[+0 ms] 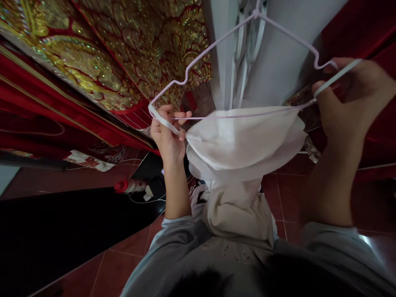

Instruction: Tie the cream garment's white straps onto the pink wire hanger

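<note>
A pale lilac wire hanger (216,45) hangs in front of me with a white fabric garment (241,144) draped under its bottom bar. My left hand (168,132) is closed, pinching a white strap of the garment at the hanger's left end. My right hand (349,97) is closed on the other white strap (337,76), stretched over the hanger's right shoulder notch. The garment's lower part falls toward my chest.
Red cloth with heavy gold embroidery (123,49) hangs at the upper left. A white door or cabinet panel (278,53) stands behind the hanger. Below are red floor tiles (123,255), a dark mat (62,231) and a red-capped bottle (128,187).
</note>
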Demonstrator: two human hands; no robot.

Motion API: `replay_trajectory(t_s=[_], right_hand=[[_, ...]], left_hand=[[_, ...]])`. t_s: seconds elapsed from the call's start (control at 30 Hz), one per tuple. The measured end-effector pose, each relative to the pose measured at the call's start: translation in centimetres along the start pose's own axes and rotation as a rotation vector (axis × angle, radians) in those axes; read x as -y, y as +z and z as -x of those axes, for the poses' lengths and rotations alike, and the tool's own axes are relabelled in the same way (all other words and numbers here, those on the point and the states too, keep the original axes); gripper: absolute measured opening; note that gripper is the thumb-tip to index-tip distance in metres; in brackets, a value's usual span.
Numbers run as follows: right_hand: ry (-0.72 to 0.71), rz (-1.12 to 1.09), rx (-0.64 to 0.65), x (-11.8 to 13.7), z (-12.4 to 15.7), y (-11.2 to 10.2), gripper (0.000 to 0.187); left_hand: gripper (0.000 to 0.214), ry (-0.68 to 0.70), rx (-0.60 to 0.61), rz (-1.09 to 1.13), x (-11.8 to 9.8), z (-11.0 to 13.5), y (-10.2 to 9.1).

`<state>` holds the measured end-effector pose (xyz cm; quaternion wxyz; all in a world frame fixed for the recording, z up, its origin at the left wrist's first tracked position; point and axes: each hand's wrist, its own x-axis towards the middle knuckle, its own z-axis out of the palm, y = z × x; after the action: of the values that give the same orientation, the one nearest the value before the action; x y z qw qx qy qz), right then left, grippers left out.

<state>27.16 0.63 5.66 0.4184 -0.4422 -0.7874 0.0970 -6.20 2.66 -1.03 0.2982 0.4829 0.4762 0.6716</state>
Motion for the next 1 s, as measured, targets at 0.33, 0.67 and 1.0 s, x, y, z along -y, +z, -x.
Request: replay_trajectory(t_s=[0.33, 0.67, 1.0], right_hand=[[-0.04, 0.272, -0.419, -0.9, -1.7, 0.3, 0.03], [-0.132, 0.172, -0.041, 0.8, 2.2, 8.0, 0.031], [-0.143, 0.121, -0.166, 0.8, 2.7, 9.4, 0.026]], left_hand=[[0.072, 0.007, 0.016, -0.039, -0.1, -0.4, -0.7], [0.072, 0.097, 0.034, -0.033, -0.9, 0.7, -0.7], [0.013, 0.303, 0.119, -0.12, -5.5, -2.4, -1.3]])
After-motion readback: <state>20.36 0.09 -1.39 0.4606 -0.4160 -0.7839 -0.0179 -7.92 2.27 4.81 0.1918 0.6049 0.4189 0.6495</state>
